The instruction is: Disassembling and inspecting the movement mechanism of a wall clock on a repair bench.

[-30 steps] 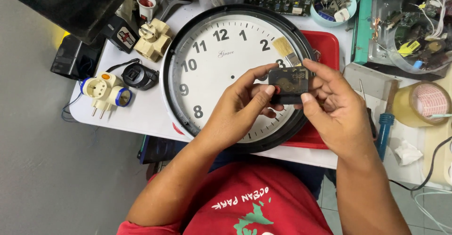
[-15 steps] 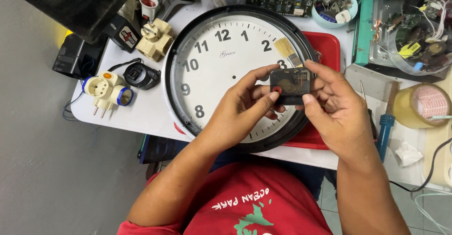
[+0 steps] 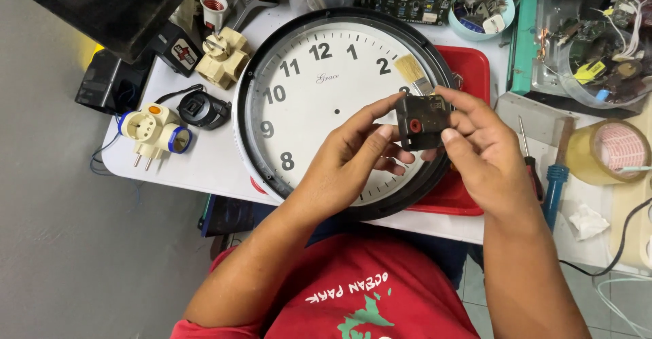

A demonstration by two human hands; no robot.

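clock movement: small black box w/ a red center bit (image 3: pixel 422 121), held up over the right side of the clock face, not touching it afaict
left hand: (image 3: pixel 346 169) fingers curled round the movement's left edge, thumb on top, so closed on it
right hand: (image 3: pixel 485 155) gripping the movement's right side, thumb at the front lower corner, fingers behind, closed too
wall clock: (image 3: pixel 299 108) big round one, black rim, white dial w/ no hands fitted, lying flat mid-table, right part sits on the red tray
red tray: (image 3: pixel 472 74) under the clock's right edge, toward the table's front-right
paintbrush: (image 3: pixel 412 73) lying on the dial by the 2, bristles pointing up-left
plug adapters: cream/blue one (image 3: pixel 151 132) near the table's left edge, beige one (image 3: pixel 221 57) further back
screwdrivers: blue handle (image 3: pixel 553 189), right of the tray, near the front edge
tape roll: (image 3: pixel 604 152) brownish, far right of the table
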